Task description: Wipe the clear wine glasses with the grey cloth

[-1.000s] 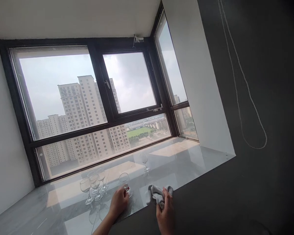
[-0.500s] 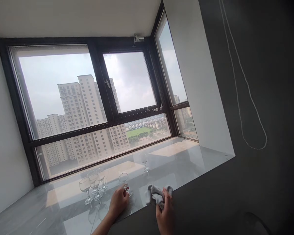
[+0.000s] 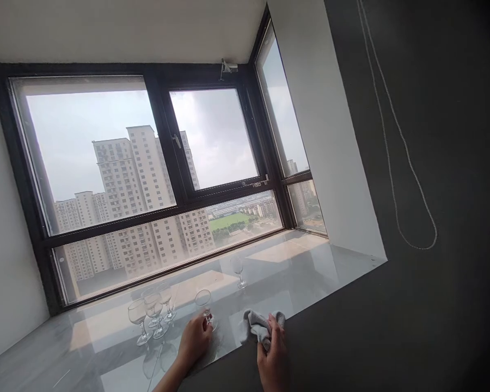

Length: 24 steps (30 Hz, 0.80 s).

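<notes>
My left hand [image 3: 195,336] is closed on a clear stemmed glass [image 3: 203,298] near the front of the glossy windowsill [image 3: 310,275]. The bowl shows above my fingers, and part of the foot shows beside them. My right hand [image 3: 273,354] grips a crumpled grey cloth [image 3: 255,325] at the sill's front edge. Left of my left hand stands a cluster of several similar glasses [image 3: 153,307], upright and close together. Farther back, one more stemmed glass [image 3: 240,270] stands alone on the sill.
A dark-framed window [image 3: 177,207] rises behind the sill, with tall buildings outside. A white side wall [image 3: 330,136] bounds the sill on the right. On the dark wall beyond it hangs a looped cord [image 3: 408,152].
The whole view has shifted slightly to the left. Both hands keep their holds on the glass and the cloth, with hardly any movement visible.
</notes>
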Motion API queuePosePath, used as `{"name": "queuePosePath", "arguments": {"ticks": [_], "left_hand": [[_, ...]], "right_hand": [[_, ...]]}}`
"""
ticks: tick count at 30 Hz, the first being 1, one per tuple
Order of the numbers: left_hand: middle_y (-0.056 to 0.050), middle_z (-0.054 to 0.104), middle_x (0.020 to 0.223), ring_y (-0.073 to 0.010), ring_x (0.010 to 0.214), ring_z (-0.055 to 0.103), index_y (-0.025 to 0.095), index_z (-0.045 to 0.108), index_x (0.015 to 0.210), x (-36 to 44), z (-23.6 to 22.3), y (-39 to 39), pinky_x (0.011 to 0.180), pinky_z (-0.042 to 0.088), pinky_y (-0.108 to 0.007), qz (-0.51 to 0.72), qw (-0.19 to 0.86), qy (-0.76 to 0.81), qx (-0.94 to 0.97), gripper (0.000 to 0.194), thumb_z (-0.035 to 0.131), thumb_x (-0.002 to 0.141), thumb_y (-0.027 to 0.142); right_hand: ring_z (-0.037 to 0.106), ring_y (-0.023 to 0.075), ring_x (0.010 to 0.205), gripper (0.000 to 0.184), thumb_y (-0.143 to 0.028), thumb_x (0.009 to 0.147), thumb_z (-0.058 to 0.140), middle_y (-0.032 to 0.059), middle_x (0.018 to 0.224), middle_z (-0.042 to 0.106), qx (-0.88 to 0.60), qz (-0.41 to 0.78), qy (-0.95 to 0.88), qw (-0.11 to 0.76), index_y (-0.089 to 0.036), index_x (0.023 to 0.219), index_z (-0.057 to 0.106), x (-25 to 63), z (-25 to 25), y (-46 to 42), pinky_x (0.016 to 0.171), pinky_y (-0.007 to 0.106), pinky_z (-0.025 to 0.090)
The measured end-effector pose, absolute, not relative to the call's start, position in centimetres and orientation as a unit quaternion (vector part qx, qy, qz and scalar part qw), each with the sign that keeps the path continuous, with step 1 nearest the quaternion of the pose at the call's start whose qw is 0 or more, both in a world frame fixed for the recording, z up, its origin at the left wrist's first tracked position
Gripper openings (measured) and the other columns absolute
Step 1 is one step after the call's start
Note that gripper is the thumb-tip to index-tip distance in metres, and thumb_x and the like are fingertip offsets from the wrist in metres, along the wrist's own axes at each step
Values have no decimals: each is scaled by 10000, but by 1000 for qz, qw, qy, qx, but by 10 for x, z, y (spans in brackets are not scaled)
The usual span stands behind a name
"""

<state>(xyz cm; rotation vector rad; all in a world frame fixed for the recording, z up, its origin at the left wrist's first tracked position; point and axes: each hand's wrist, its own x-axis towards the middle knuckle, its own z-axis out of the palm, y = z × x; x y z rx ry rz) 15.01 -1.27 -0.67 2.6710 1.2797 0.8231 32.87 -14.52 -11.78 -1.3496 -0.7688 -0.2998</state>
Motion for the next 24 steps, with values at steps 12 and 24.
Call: {"name": "queuePosePath", "arguments": {"ticks": [12, 24], "left_hand": [[-23, 646, 745, -161, 715, 597, 161, 662, 931, 150, -9, -8, 691, 358, -231, 265, 34, 413, 871, 194, 484, 859, 133], [-17, 641, 714, -159, 655, 572, 177, 643, 883, 150, -12, -5, 641, 328, -238, 280, 27, 400, 872, 175, 470, 870, 200]], "right_hand": [[600, 326, 1208, 464, -386, 929, 462, 193, 1280, 608, -601, -136, -331, 714, -182, 1343, 514, 326, -117, -143, 888, 449, 549], [612, 319, 1176, 511, -489, 955, 409, 199, 1283, 595, -605, -122, -339, 710, -179, 1348, 510, 328, -119, -144, 838, 422, 555]]}}
